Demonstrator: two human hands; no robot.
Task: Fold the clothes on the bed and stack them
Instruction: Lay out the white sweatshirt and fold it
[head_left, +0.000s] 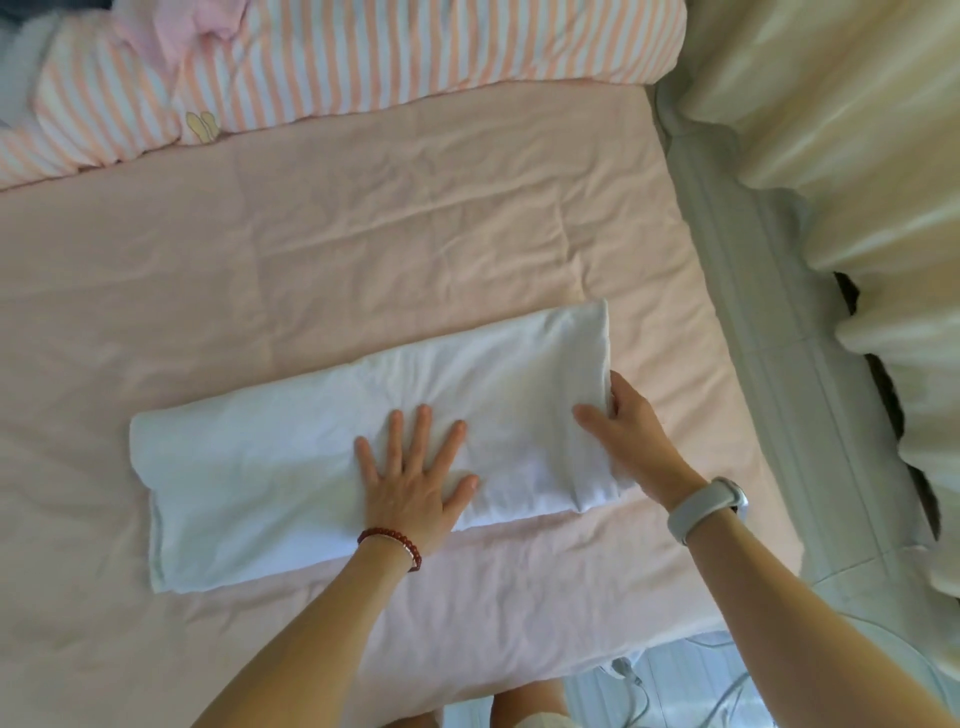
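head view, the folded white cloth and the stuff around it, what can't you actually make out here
- Head view: the folded white cloth shows no collar or sleeves, so its garment type is unclear.
- The right hand has its grip on the cloth's right end; its fingertips are hidden under the fabric.
- The flat left hand covers the cloth's middle.
- The crumpled pink fabric at the top edge is cut off and blurred.
- No stack is in view.

one white folded garment (332, 457), two hands, one red bead bracelet (392, 543), one white wristband (706, 506), one striped quilt (363, 67).

Single head-worn wide-angle view, steeply down and forward, close over the bed (363, 249).
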